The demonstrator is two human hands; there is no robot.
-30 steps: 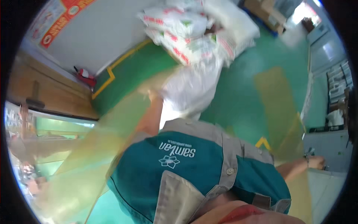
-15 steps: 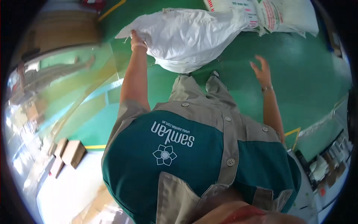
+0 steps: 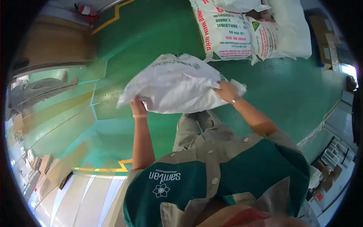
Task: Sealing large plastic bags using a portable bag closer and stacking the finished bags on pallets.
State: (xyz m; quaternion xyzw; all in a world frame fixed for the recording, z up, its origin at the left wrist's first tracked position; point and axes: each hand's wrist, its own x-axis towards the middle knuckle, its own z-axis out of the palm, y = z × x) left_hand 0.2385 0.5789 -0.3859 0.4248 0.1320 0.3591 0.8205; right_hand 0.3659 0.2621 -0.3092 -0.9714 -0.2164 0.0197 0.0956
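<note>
A white woven sack (image 3: 177, 85) spans the middle of the frame, held between the person's two hands in front of the trousers (image 3: 187, 130). The left hand (image 3: 138, 107) grips its lower left edge, just in from the pointed corner; the fingers curl closed on the fabric, their tips partly hidden behind it. The right hand (image 3: 227, 92) is closed over the right part of the sack, bunching the cloth, with the right end sticking out past the knuckles (a thin bracelet (image 3: 236, 100) circles that wrist). Most of the sack lies between the hands and bulges above them toward the upper middle of the frame, where faint dark print shows on its far side.

Behind it is the green floor (image 3: 159, 36). At the upper right, well apart from the left hand, printed white sacks (image 3: 228, 34) are piled together, with cardboard boxes (image 3: 326, 51) beyond them. A red fire extinguisher (image 3: 86, 11) sits in the upper left.
</note>
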